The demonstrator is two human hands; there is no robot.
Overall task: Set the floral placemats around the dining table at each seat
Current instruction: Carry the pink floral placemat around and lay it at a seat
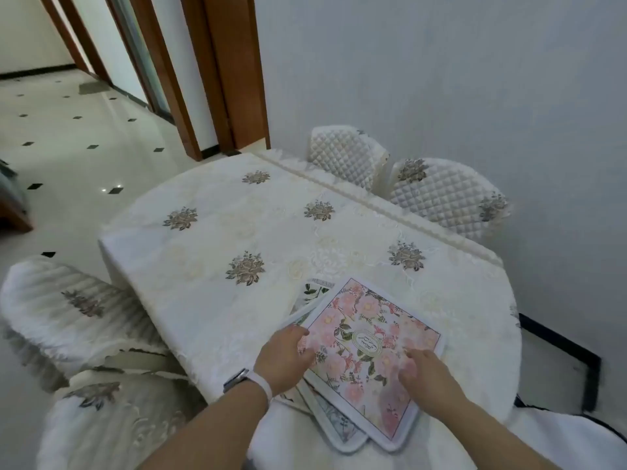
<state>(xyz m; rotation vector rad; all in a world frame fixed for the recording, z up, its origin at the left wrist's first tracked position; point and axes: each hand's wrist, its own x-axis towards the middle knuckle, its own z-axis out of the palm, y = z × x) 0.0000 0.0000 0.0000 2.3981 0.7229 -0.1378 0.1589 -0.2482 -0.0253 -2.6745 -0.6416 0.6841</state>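
A stack of floral placemats lies at the near right edge of the dining table point(217, 232), which wears a cream embroidered cloth. The top placemat point(368, 337) is pink with flowers and a white border. Other mats point(314, 290) with green leaf prints stick out beneath it. My left hand point(285, 356), with a watch on the wrist, pinches the top mat's left edge between thumb and fingers. My right hand point(425, 376) rests flat on the mat's right part, fingers pressing down.
Two chairs with quilted covers point(346, 157) point(448, 198) stand against the wall on the far side. A covered chair point(78, 310) stands at the near left. A tiled floor and wooden door frames point(217, 79) lie beyond the table.
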